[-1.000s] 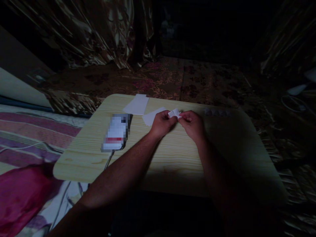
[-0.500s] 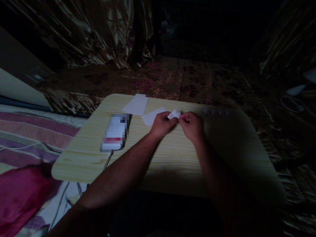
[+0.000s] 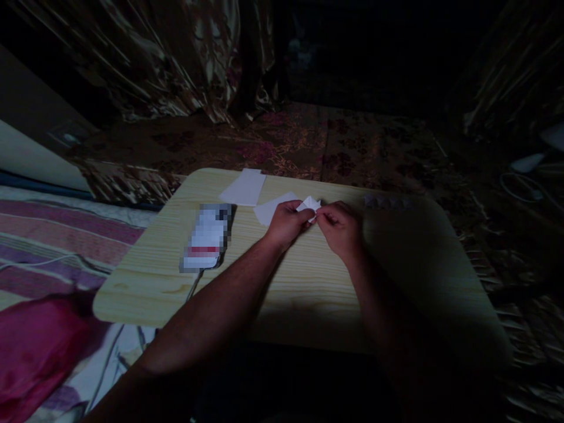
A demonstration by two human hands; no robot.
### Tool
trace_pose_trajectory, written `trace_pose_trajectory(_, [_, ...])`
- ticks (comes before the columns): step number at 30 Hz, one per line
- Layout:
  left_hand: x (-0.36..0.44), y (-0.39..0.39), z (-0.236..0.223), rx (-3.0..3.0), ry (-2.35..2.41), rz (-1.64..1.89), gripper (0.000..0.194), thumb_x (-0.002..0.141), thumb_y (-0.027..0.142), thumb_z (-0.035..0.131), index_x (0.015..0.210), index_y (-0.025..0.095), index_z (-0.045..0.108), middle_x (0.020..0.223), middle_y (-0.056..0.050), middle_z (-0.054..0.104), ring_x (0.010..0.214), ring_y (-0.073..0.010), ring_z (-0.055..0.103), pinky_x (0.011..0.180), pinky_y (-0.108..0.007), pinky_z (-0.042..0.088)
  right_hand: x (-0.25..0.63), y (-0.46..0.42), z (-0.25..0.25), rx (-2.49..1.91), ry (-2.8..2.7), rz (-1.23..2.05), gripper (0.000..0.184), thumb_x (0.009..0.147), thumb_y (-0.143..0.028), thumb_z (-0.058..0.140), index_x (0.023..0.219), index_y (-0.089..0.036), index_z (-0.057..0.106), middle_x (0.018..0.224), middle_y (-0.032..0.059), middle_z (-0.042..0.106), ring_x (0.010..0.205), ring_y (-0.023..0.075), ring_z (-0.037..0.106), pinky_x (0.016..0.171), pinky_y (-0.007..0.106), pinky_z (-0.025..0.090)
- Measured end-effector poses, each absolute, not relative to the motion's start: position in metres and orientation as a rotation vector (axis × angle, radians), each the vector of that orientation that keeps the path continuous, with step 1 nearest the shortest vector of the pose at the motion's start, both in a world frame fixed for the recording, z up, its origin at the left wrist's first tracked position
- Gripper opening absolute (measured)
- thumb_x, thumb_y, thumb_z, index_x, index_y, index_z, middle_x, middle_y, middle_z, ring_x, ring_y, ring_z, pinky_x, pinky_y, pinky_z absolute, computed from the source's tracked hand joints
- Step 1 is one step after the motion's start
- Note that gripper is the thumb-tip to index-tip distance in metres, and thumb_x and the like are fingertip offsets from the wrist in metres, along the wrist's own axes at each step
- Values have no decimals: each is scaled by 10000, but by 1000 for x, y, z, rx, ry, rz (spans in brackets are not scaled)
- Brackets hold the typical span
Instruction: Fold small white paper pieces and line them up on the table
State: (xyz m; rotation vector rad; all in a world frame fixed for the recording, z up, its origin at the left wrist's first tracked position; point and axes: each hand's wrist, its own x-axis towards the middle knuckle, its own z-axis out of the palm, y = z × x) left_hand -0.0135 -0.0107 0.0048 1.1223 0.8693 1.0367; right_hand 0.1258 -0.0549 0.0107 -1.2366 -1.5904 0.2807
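A small folded white paper (image 3: 309, 203) with pointed corners is held above the wooden table. My left hand (image 3: 288, 222) grips it from the left, thumb on top. On the other side, my right hand (image 3: 340, 226) is closed, with its fingertips pinching the paper's right edge. Just behind my left hand lies a sheet of white paper (image 3: 268, 212), partly covered by that hand. Another set of white paper sheets (image 3: 244, 187) rests near the table's far left edge. Several small folded paper pieces (image 3: 386, 202) stand in a row at the far right, in shadow.
A pixelated phone-like object (image 3: 205, 235) lies on the left of the wooden table (image 3: 145, 288), with a white cable (image 3: 194, 286) running off the front edge. A striped bed cover (image 3: 66, 229) and a pink cloth (image 3: 39, 352) are at the left. Patterned drapery (image 3: 264, 138) lies behind.
The folded paper has turned slightly and shifted a little left in my hands. My right fingers have moved in closer to my left thumb.
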Motion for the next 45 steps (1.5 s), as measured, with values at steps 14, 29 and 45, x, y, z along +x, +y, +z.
trace_pose_trajectory(14, [-15, -11, 10, 1039, 802, 997, 118, 608, 205, 705, 642, 111, 641, 576, -24, 620, 477, -75, 495, 467, -207, 355, 124, -54, 3, -1198, -1527, 564, 121, 841, -276, 570, 806, -265, 685, 787, 0, 714, 761, 176, 668, 783, 312, 522])
trace_pose_trajectory(29, [-17, -9, 11, 1050, 805, 966, 131, 638, 224, 690, 606, 109, 635, 544, -22, 599, 430, -72, 463, 425, -221, 316, 122, -54, 0, -1134, -1465, 624, 49, 799, -245, 614, 767, -244, 651, 765, 8, 712, 735, 176, 682, 733, 315, 539])
trace_pose_trajectory(45, [-13, -11, 6, 1171, 878, 1027, 251, 690, 366, 722, 716, 132, 634, 596, -5, 606, 480, -69, 468, 470, -212, 331, 127, -45, 8, -1288, -1082, 1050, 209, 731, -373, 669, 729, -166, 636, 603, 6, 654, 549, 131, 615, 496, 229, 516])
